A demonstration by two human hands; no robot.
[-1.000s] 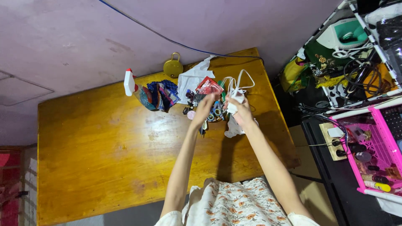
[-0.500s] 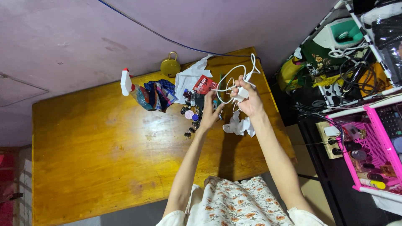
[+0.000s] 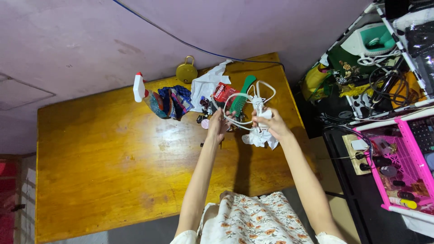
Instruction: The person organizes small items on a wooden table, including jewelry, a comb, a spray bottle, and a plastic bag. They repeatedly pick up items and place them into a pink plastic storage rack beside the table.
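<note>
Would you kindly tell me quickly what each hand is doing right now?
Left hand: closed on a loop of the white cable.
Right hand: closed on the white charger.

We've got a big yellow wooden table taking up most of the view, glossy with a bright patch of light left of the hands. Beyond the hands is a plain pinkish-mauve wall with a thin blue wire running across it. Off to the right of the hands stands a white shelf rack crammed with stuff, plus a pink plastic basket. Far left, we catch a strip of red floor covering.
</note>
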